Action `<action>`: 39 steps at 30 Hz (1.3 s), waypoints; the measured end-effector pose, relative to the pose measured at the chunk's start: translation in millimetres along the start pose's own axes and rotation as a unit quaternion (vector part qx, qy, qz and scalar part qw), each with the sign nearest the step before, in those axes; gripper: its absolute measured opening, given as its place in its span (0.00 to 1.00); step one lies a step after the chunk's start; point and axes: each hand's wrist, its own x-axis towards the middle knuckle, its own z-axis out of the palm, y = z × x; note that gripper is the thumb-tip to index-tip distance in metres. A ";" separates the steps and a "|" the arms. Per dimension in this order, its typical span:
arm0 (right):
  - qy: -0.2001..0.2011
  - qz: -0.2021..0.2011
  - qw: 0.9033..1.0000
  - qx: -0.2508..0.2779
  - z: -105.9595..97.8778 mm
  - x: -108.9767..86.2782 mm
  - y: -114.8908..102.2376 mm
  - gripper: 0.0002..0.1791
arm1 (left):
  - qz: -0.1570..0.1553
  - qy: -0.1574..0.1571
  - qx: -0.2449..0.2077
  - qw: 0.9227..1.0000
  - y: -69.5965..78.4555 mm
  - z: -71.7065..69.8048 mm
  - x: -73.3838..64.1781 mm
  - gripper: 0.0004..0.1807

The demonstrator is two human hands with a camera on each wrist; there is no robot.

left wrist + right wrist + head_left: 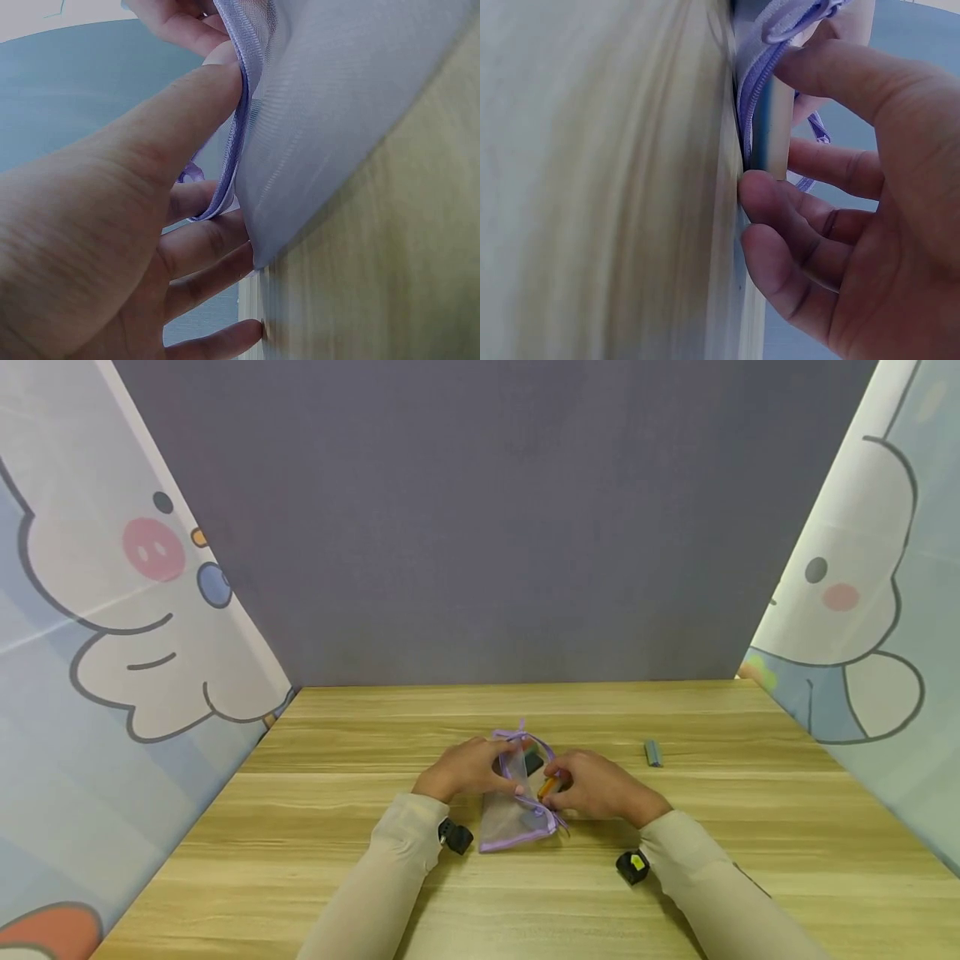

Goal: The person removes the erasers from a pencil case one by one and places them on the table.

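A sheer mesh drawstring pouch (510, 822) with purple edging lies on the table, its mouth held apart. My left hand (474, 767) holds the mouth's edge; in the left wrist view the thumb presses against the purple hem (238, 112) with fingers on its other side. My right hand (600, 785) pinches a small orange, oblong piece (550, 788) at the opening. The right wrist view shows this piece (778, 124) as a pale bar beside the pouch's purple rim (751, 97). A dark piece (533, 763) shows within the mouth, partly hidden by mesh.
A small grey-teal oblong piece (653, 753) lies on the wooden table (360, 743), to the right of and beyond my right hand. A dark grey panel (480, 527) rises along the table's far edge. Cartoon-printed sheets (892, 760) flank both sides.
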 end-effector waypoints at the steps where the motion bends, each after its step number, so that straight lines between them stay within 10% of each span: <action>1: -0.001 0.003 1.000 0.004 0.1 -0.3 0.0 0.25 | -0.001 0.000 0.000 1.000 0.4 0.1 -0.2 0.46; 39: 0.049 0.019 0.998 0.026 -1.3 -0.7 1.4 0.19 | 0.000 0.003 0.008 1.000 0.7 1.1 1.4 0.46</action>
